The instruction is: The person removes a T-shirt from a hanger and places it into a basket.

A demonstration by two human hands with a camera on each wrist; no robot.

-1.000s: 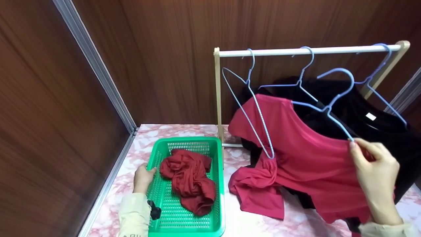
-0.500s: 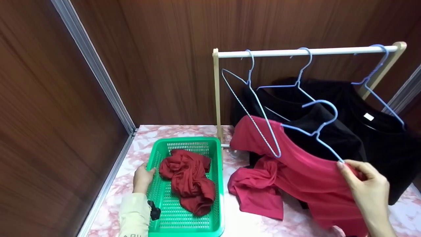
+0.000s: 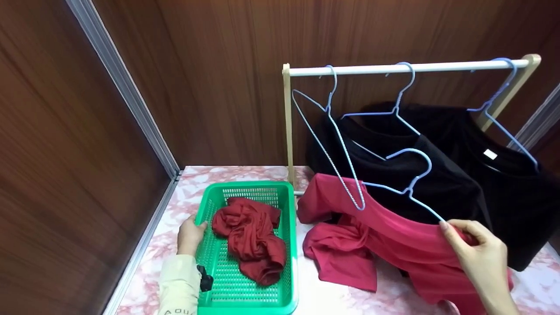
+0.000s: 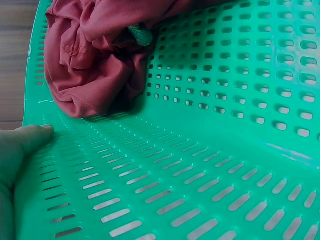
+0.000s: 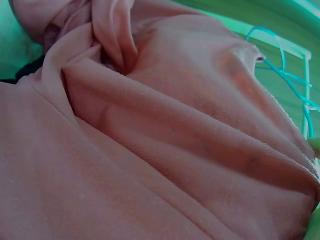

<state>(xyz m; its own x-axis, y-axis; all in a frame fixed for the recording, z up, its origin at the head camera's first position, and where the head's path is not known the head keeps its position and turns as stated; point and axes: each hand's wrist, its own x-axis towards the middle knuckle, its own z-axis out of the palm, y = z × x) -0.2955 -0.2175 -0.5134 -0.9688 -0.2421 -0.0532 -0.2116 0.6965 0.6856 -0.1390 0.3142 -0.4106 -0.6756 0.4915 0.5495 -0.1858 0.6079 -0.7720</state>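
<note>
My left hand [image 3: 191,236] grips the left rim of a green plastic basket [image 3: 294,262], with the thumb inside the wall in the left wrist view. A crumpled dark red garment [image 3: 253,240] lies in the basket. At the right, my right hand [image 3: 481,249] pinches the neckline of a pinkish-red shirt [image 3: 407,223] together with the arm of a light blue hanger [image 3: 410,191]. The hanger's other arm goes in under the shirt's far shoulder, and its hook points up, free of the rail. Folds of the shirt fill most of the right wrist view.
A clothes rack with a white rail [image 3: 367,70] stands behind. An unused hanger [image 3: 329,109] hangs at its left, overlapping the pinkish-red shirt. Black shirts [image 3: 446,170] hang on two more hangers. Brown wood-look panels [image 3: 227,87] rise at the back and left of the marbled tabletop [image 3: 323,302].
My right hand has lowered the hanger and the pinkish-red shirt and moved them a little left, uncovering more of the black shirts. My left hand stays on the basket.
</note>
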